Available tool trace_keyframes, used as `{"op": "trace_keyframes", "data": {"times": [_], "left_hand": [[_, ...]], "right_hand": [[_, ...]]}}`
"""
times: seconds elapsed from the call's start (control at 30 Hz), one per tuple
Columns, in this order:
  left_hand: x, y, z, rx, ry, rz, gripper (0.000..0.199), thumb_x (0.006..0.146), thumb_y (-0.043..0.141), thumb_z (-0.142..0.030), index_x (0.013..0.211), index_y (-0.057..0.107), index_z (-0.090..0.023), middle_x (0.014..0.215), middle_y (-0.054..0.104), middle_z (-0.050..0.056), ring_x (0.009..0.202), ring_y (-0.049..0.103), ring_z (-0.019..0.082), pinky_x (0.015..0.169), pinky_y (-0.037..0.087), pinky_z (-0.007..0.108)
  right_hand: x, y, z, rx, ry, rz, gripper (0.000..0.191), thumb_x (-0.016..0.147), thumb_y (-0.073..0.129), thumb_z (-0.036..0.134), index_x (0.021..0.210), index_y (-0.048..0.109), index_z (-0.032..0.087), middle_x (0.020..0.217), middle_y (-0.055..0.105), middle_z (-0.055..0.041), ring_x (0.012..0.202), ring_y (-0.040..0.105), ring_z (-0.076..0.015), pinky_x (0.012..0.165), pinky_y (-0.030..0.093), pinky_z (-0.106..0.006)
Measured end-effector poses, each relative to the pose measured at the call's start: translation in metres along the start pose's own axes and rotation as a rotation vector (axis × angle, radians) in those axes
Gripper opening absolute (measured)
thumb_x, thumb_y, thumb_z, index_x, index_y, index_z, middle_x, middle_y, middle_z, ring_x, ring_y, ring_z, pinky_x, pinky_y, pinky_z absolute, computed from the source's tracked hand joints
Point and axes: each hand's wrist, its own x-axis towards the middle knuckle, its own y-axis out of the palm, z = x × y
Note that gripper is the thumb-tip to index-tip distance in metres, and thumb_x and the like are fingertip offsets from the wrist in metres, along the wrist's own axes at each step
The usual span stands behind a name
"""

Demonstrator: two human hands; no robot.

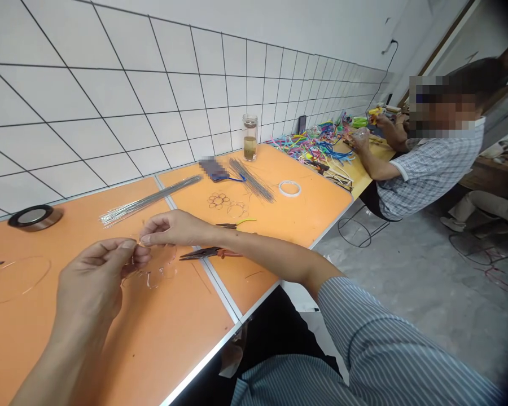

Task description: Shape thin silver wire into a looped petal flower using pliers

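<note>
The left hand (88, 279) and right hand (173, 228) hold a thin wire loop (161, 265) just left of the pliers (207, 254), their fingers (129, 245) pressed together, clamped on the wire. Pinching this close to the working point seems best: fine wire stays steady and kinks less.

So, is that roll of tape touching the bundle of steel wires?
Apart. The head view shows orange tabletop between the tape roll and the wire bundle.
</note>
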Motion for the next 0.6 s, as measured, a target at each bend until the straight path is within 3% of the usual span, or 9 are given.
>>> {"op": "trace_keyframes", "data": {"times": [0.13, 0.3, 0.43, 0.6], "left_hand": [[-0.002, 0.001, -0.002, -0.004, -0.017, -0.005, 0.013, 0.071, 0.089, -0.028, 0.076, 0.081, -0.036, 0.077, 0.080, -0.010, 0.078, 0.075, 0.016, 0.084, 0.068, 0.032], [-0.006, 0.004, -0.001, -0.001, 0.009, -0.043, 0.012, 0.070, 0.091, -0.026, 0.077, 0.082, -0.031, 0.076, 0.080, -0.006, 0.076, 0.075, 0.016, 0.077, 0.067, 0.029], [-0.002, 0.003, 0.006, -0.007, 0.041, -0.042, 0.009, 0.075, 0.091, -0.030, 0.080, 0.083, -0.029, 0.076, 0.080, -0.005, 0.074, 0.075, 0.016, 0.076, 0.067, 0.029], [0.009, 0.002, 0.015, -0.057, 0.003, 0.037, 0.012, 0.084, 0.089, -0.038, 0.086, 0.082, -0.028, 0.078, 0.080, -0.005, 0.077, 0.075, 0.015, 0.078, 0.066, 0.029]], "right_hand": [[0.001, 0.004, -0.003, 0.048, -0.035, -0.049, 0.024, 0.075, 0.097, 0.034, 0.086, 0.079, 0.024, 0.087, 0.077, 0.0035, 0.086, 0.067, -0.0164, 0.080, 0.053, -0.028], [0.009, 0.008, -0.013, 0.069, 0.040, -0.082, 0.033, 0.067, 0.103, 0.032, 0.084, 0.078, 0.021, 0.081, 0.076, 0.0054, 0.085, 0.067, -0.0165, 0.078, 0.053, -0.027], [0.002, 0.008, -0.004, 0.048, 0.043, -0.093, 0.027, 0.074, 0.098, 0.030, 0.085, 0.077, 0.019, 0.078, 0.073, 0.0046, 0.078, 0.064, -0.0128, 0.071, 0.050, -0.024], [-0.004, 0.006, 0.012, 0.023, 0.085, -0.114, 0.016, 0.079, 0.089, 0.016, 0.084, 0.074, 0.017, 0.075, 0.072, 0.0048, 0.073, 0.064, -0.0114, 0.068, 0.053, -0.023]]}}
